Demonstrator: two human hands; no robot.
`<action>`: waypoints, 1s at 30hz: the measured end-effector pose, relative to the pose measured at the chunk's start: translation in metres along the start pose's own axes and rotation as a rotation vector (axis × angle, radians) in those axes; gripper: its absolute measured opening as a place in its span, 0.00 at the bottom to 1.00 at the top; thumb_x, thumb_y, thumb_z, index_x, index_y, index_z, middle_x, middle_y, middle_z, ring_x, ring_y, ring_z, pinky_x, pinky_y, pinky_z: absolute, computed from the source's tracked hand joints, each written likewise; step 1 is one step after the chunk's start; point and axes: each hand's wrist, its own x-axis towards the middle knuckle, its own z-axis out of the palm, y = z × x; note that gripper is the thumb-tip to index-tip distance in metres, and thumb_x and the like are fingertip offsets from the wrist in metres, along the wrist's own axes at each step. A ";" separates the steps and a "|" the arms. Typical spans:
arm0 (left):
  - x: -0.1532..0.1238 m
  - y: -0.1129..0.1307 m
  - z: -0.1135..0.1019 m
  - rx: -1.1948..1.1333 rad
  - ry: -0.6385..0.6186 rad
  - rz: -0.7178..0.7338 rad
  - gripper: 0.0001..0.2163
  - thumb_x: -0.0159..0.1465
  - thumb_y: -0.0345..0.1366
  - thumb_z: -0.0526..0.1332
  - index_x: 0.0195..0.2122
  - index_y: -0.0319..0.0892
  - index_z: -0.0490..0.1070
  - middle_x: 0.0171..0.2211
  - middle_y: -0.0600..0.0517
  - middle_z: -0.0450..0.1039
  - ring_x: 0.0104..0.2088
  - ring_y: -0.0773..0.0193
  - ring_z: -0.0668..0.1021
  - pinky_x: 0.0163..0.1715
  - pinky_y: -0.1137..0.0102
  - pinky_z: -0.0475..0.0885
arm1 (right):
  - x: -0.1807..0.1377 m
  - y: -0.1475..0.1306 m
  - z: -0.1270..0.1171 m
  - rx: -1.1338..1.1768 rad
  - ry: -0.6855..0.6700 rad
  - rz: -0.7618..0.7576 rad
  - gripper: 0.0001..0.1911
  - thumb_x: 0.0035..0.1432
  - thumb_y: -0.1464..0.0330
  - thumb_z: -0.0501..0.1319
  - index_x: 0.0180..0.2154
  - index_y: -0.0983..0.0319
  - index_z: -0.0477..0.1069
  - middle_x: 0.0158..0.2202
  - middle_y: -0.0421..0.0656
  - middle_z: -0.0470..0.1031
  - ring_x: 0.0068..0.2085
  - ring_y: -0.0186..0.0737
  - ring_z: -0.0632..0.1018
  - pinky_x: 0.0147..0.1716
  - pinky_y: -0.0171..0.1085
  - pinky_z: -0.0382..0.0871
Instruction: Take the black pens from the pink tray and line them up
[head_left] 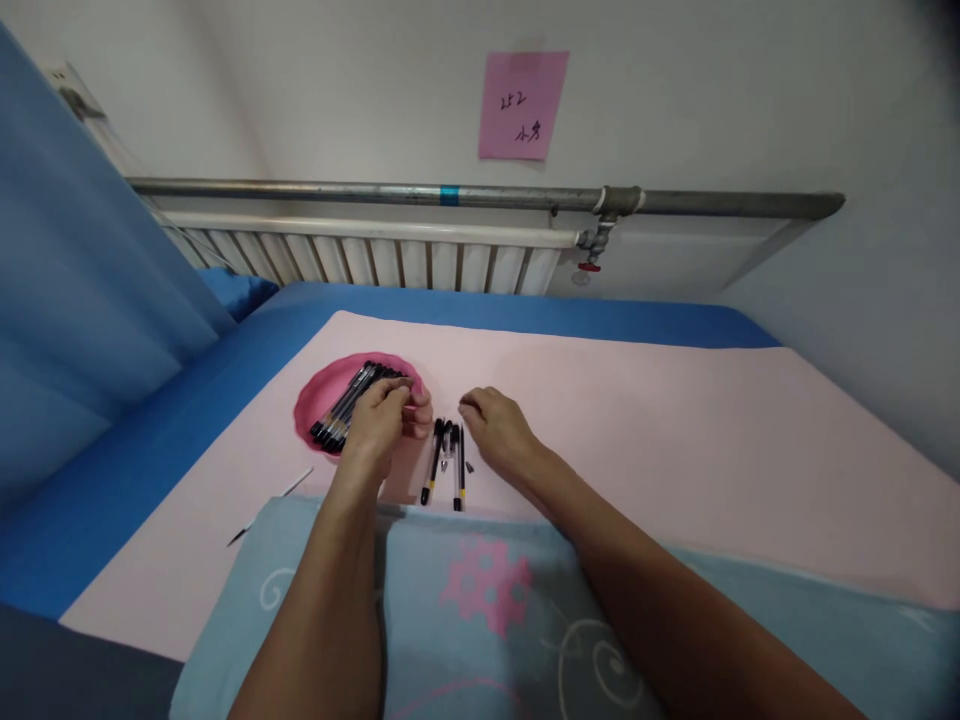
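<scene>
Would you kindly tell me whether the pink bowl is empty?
Not empty: the pink bowl holds several dark pens, lying side by side.

Bowl [306,405]: hot pink. Bowl pens [349,405]: mostly black, some clear. Loose pens [432,463]: black and clear, lil yellow bands. Sheet [637,430]: pale pink. Cloth [412,580]: dusty blue, pink flower-ish blob, white swirls. Wall note [524,115]: pink too, dark writing. Curtain [90,250]: plain blue.

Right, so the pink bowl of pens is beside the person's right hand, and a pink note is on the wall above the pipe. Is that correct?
Not quite: the head view shows the pink bowl of pens beside the left hand, not the right hand. The pink note is indeed on the wall above the pipe.
</scene>
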 end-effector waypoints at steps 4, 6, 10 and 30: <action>0.000 0.000 0.000 0.004 -0.002 -0.002 0.08 0.52 0.30 0.54 0.33 0.37 0.66 0.25 0.49 0.71 0.18 0.69 0.72 0.14 0.75 0.66 | -0.028 0.009 -0.014 0.072 -0.094 -0.008 0.09 0.54 0.74 0.52 0.33 0.63 0.71 0.32 0.42 0.73 0.33 0.34 0.71 0.32 0.31 0.60; 0.000 0.000 0.000 0.010 0.000 0.005 0.07 0.53 0.30 0.54 0.33 0.37 0.66 0.26 0.49 0.71 0.18 0.69 0.72 0.14 0.75 0.66 | -0.042 0.009 -0.016 0.091 -0.152 -0.024 0.08 0.52 0.74 0.53 0.32 0.63 0.71 0.32 0.42 0.73 0.32 0.34 0.71 0.32 0.31 0.60; -0.001 0.000 0.001 0.023 -0.004 0.016 0.07 0.53 0.30 0.54 0.33 0.37 0.66 0.26 0.49 0.70 0.18 0.69 0.72 0.14 0.74 0.66 | -0.059 0.005 -0.015 0.067 -0.198 -0.043 0.08 0.52 0.74 0.54 0.32 0.63 0.71 0.32 0.42 0.72 0.32 0.33 0.70 0.31 0.30 0.59; -0.006 0.000 0.008 -0.231 -0.218 -0.138 0.07 0.56 0.32 0.57 0.35 0.35 0.68 0.27 0.46 0.73 0.27 0.64 0.76 0.27 0.71 0.71 | -0.056 -0.004 -0.016 0.354 -0.033 0.014 0.07 0.53 0.72 0.53 0.29 0.63 0.69 0.28 0.40 0.69 0.30 0.32 0.69 0.31 0.32 0.60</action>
